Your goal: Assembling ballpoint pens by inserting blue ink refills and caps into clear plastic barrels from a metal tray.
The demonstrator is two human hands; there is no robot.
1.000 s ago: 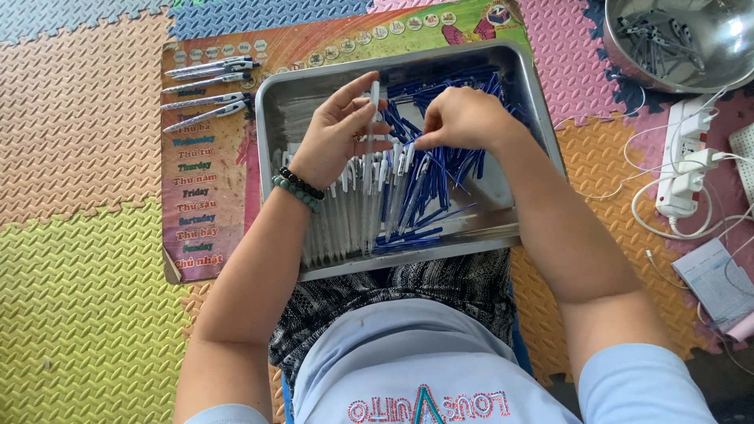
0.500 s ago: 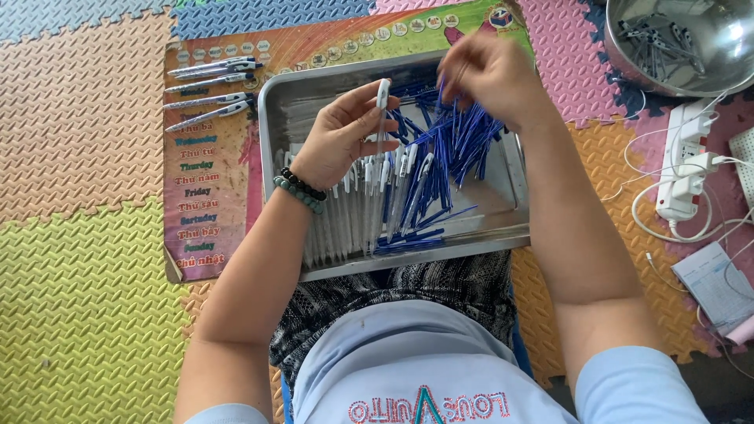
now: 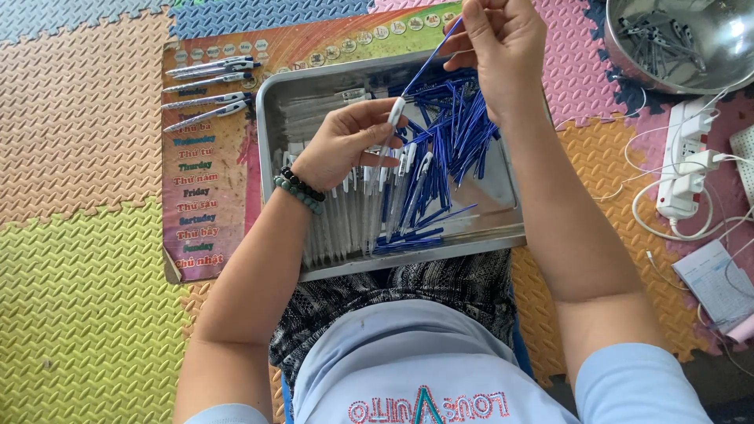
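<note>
bare forearms, pale blue short-sleeved shirt (image 3: 424, 353) with glittery lettering, dark and green bead bracelets (image 3: 298, 189) on the left wrist

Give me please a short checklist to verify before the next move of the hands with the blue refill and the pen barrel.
1. Right hand pinches the blue refill at its upper end: ok.
2. Left hand holds the clear pen barrel over the metal tray: ok.
3. Lower end of the refill meets the barrel's opening: cannot tell, the end is too small to see.
4. Refill looks straight, not bent: ok.
5. More loose blue refills remain in the tray: ok.
6. Finished pens lie apart on the printed mat, outside the tray: ok.
</note>
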